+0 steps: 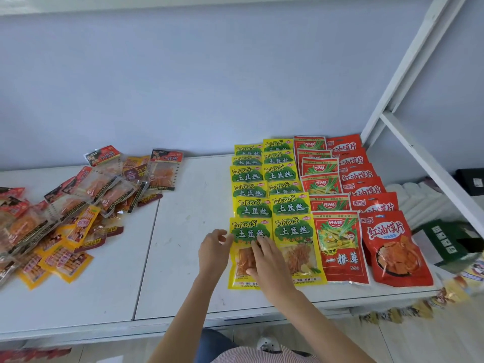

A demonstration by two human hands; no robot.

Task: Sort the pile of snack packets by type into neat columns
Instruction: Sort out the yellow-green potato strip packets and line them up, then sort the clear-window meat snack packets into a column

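Sorted packets lie in overlapping columns on the right of the white table [183,258]: two columns of yellow-green potato-strip packets [285,189], one of red scallion-stick packets [322,184] and one of red chip packets [364,179]. Both hands are on the nearest yellow-green packet [242,276] of the left column. My left hand [213,254] touches its left edge with curled fingers. My right hand [269,263] lies flat on its face, fingers straight. An unsorted pile [78,205] of clear, red and orange packets covers the table's left side.
A white metal shelf frame [419,163] rises at the right. A green box [447,242] and a white radiator [419,200] sit beyond the table's right end. A seam [146,247] splits the tabletop between pile and columns. The wall stands close behind.
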